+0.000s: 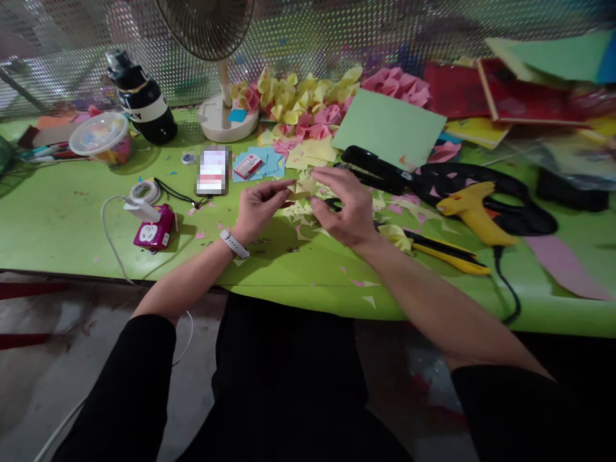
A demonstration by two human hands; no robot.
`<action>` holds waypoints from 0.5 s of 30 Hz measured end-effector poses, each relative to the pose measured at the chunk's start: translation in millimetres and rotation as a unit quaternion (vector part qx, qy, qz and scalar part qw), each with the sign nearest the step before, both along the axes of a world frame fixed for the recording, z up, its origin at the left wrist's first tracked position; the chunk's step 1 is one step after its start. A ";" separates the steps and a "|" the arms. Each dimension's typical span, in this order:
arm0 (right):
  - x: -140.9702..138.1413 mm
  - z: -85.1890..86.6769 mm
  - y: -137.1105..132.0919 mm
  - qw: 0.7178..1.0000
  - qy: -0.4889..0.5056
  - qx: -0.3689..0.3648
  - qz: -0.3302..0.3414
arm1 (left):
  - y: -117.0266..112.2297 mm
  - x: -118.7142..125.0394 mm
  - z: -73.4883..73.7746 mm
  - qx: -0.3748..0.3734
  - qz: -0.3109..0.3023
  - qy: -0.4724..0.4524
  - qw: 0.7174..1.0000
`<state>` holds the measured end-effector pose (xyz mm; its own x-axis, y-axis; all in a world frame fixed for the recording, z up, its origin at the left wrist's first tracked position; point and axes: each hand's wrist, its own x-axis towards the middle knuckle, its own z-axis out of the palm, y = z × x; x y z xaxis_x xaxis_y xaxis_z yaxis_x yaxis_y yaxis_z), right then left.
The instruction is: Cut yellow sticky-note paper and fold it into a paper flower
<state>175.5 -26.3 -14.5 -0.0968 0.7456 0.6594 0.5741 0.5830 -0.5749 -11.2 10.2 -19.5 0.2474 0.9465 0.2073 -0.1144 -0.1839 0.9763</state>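
Observation:
My left hand and my right hand meet over the green table, both pinching a small piece of pale yellow paper between fingertips. The left wrist wears a white band. Yellow paper scraps lie under and around the hands. Black scissors lie partly hidden behind my right hand. A heap of folded yellow and pink paper pieces sits farther back.
A yellow glue gun and a yellow-handled cutter lie to the right. A black stapler, a green sheet, a fan base, a black bottle, a plastic tub, tape roll and a pink power plug stand around.

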 end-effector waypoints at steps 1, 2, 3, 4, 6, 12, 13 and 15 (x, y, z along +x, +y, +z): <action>0.7 0.4 0.2 1.000 0.002 0.002 0.007 | 0.4 -0.6 0.1 0.001 -0.001 0.004 1.000; 0.6 -0.1 0.7 1.000 0.004 0.002 0.013 | 0.7 -1.0 -0.4 0.003 -0.004 0.007 1.000; -0.1 -1.2 1.3 1.000 0.006 -0.002 0.015 | 1.0 -1.2 -1.3 0.008 -0.009 0.010 1.000; -1.0 -2.8 2.0 1.000 0.012 -0.009 0.014 | 1.3 -1.2 -2.6 0.013 -0.015 0.014 1.000; -3.1 -6.5 3.4 0.999 0.027 -0.026 0.011 | 1.7 -1.1 -5.7 0.028 -0.025 0.029 0.999; -2.7 -9.5 4.3 0.991 0.104 -0.079 0.027 | -0.5 -5.1 -2.0 0.130 -0.043 0.103 0.985; -1.6 -8.5 4.5 0.988 0.120 -0.086 0.032 | -0.9 -6.5 1.4 0.127 -0.053 0.103 0.985; 1.1 -6.1 5.6 0.982 0.155 -0.101 0.039 | -0.4 -9.7 9.0 0.093 -0.069 0.079 0.990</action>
<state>176.6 -20.7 -20.5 0.0239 0.8620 0.5063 0.3122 0.4747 -0.8229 -20.9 9.8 -10.5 0.4151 0.8506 0.3228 0.0012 -0.3553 0.9348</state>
